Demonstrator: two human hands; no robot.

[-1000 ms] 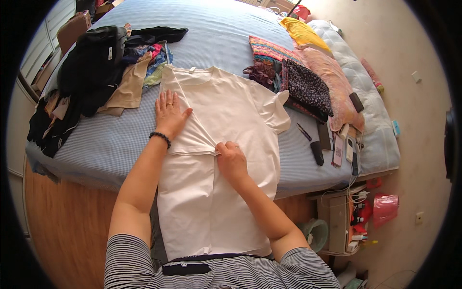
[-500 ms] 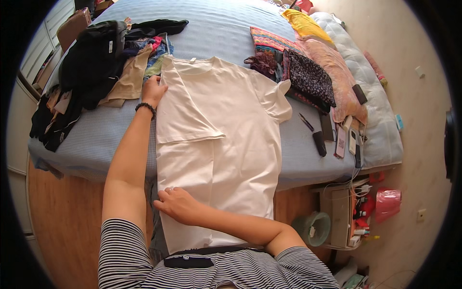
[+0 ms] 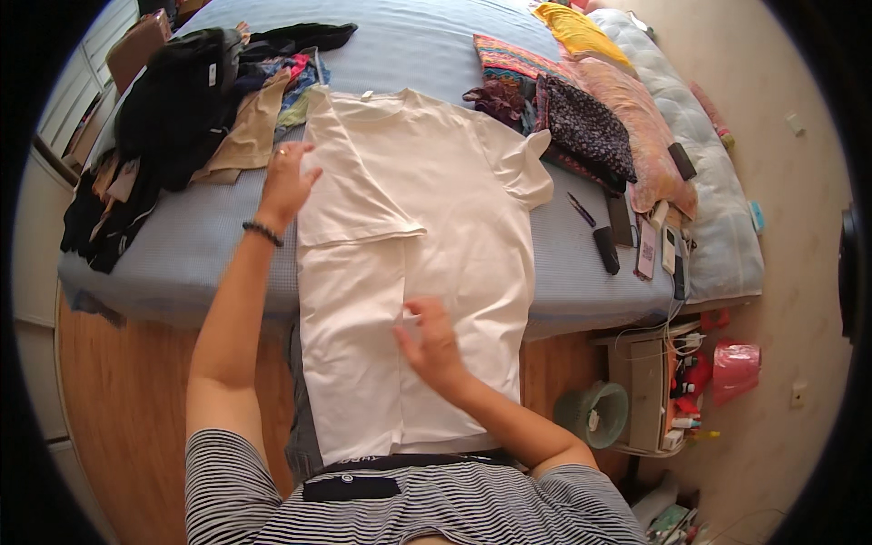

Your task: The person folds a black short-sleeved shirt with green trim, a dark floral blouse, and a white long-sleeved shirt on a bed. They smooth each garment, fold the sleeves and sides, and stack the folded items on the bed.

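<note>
A white T-shirt [image 3: 454,200] lies flat on the blue bed [image 3: 182,263], its lower part hanging over the bed's near edge toward me. Its left side and sleeve are folded inward over the body. My left hand [image 3: 286,182], with a dark bracelet at the wrist, rests with spread fingers at the shirt's folded left edge near the shoulder. My right hand [image 3: 429,341] lies flat on the lower middle of the shirt, fingers apart, beside the folded edge.
A heap of dark and tan clothes [image 3: 182,118] lies on the bed to the left. Patterned folded fabrics [image 3: 581,127] and several remotes [image 3: 645,241] sit to the right. A small fan [image 3: 595,413] and a cluttered low shelf [image 3: 654,381] stand on the wooden floor.
My left hand slid from the shirt's waist up to its shoulder. My right hand went down to the hem, then back up onto the lower middle of the shirt.
</note>
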